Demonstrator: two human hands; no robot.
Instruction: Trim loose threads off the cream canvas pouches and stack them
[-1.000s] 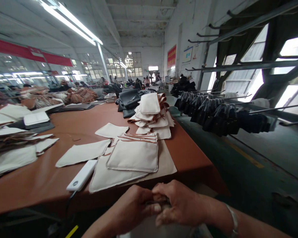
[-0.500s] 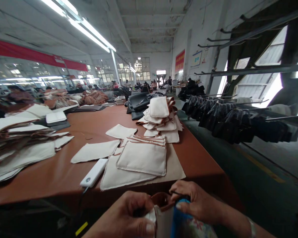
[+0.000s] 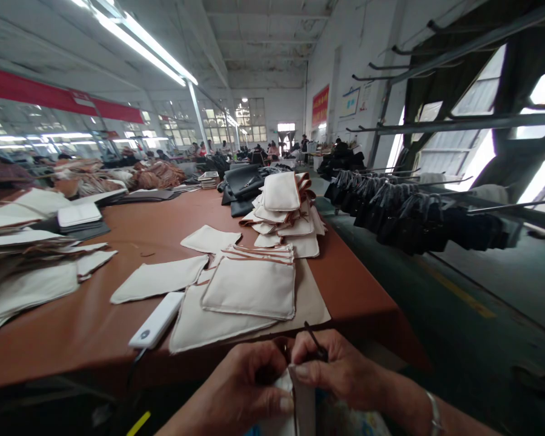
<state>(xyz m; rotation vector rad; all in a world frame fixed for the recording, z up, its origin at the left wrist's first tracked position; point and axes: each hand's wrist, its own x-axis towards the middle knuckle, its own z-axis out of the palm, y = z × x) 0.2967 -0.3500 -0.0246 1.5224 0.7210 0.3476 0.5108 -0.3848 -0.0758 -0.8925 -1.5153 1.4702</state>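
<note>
At the bottom middle, my left hand is closed on the edge of a cream fabric piece with a dark seam, its thumb pressed flat on the cloth. My right hand pinches the same piece at its upper edge, close beside the left fingers. A thin dark tool sticks up between the right fingers; its kind cannot be made out. Brown material shows behind the fingertips, mostly hidden. Just beyond the hands, a padded cream panel lies on other cream pieces.
The brown-covered table carries a white power bank with a cable, a stack of cream pieces, and more piles at left. Black bags hang from a rack on the right. People sit far back.
My right hand has moved left, against my left hand, and now grips the cream piece. The blue patterned cloth below is more covered. The view has shifted slightly right.
</note>
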